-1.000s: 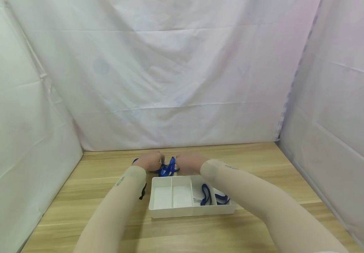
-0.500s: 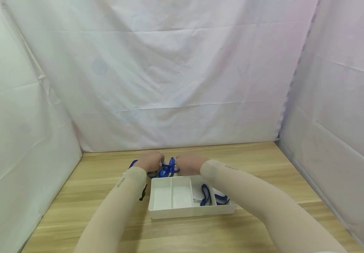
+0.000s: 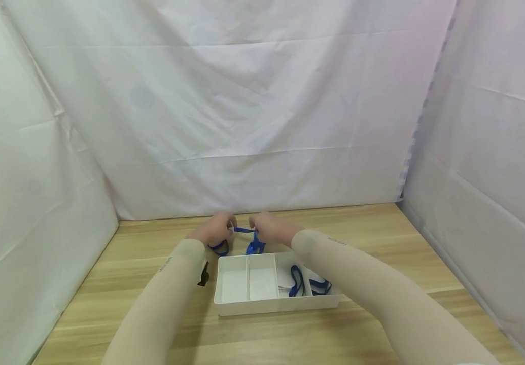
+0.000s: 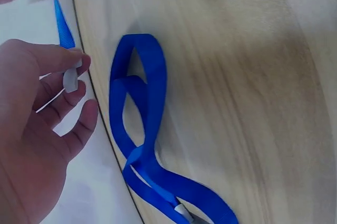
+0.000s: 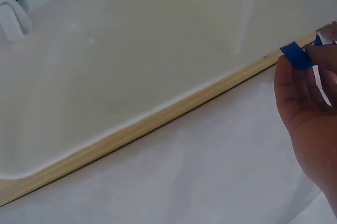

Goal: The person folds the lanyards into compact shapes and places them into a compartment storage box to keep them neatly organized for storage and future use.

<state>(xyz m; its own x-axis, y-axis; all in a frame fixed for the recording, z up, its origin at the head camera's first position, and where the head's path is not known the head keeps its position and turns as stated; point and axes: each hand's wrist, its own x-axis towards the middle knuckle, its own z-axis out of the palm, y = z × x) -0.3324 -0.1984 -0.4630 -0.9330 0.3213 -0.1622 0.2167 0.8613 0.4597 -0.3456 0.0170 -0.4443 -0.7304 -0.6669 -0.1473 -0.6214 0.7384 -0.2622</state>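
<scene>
Behind the divided white tray (image 3: 278, 305), my left hand (image 3: 216, 229) pinches a small white plastic piece (image 4: 70, 79) at the end of a blue lanyard (image 3: 244, 230). My right hand (image 3: 271, 229) pinches the strap between thumb and fingers; in the right wrist view a short blue length (image 5: 297, 56) sticks out of that grip. The strap runs taut between both hands, and part of it hangs below the right one. A second blue lanyard (image 4: 155, 87) lies looped on the table under my left wrist, with a metal-looking end partly cut off by the frame.
Two right-hand compartments of the tray hold blue straps (image 3: 296, 281), one with a white clip (image 5: 13, 21). A small black strap (image 3: 204, 275) shows beside the left forearm. White cloth (image 3: 262, 126) hangs behind the wooden table (image 3: 130, 284) and at both sides.
Both hands have risen slightly and drawn the blue lanyard out of its bunched heap into a taut line between them. The tray has not moved.
</scene>
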